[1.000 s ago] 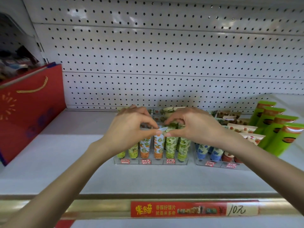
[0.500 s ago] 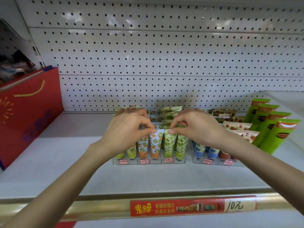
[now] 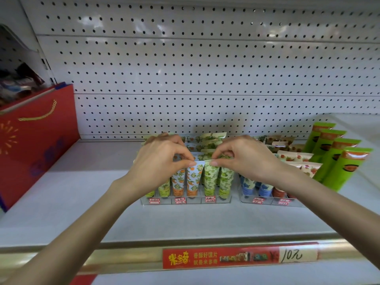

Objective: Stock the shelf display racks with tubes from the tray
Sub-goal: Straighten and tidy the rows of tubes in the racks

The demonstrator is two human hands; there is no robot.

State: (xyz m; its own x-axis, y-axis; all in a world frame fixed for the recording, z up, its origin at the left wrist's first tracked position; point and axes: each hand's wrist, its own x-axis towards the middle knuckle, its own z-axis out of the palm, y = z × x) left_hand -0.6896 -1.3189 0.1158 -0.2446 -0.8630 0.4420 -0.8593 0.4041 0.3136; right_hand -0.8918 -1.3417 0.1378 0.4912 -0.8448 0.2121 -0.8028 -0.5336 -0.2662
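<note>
A clear display rack (image 3: 186, 201) stands mid-shelf, filled with rows of small patterned tubes. My left hand (image 3: 158, 161) pinches the top of an orange-patterned tube (image 3: 193, 178) in the front row. My right hand (image 3: 244, 157) pinches the top of the green-patterned tube (image 3: 210, 177) right beside it. Both tubes stand cap-down in the rack. A second clear rack (image 3: 267, 201) to the right holds blue and red tubes, partly hidden by my right forearm. No tray is in view.
A red gift bag (image 3: 35, 140) stands on the shelf at the left. Several tall green tubes (image 3: 337, 153) lean at the right. A white pegboard wall (image 3: 205, 79) backs the shelf. A gold front rail with a red price label (image 3: 240, 257) runs along the shelf edge.
Both hands stay on the front-row tube tops; the fingertips have drawn slightly apart. The view has shifted a little.
</note>
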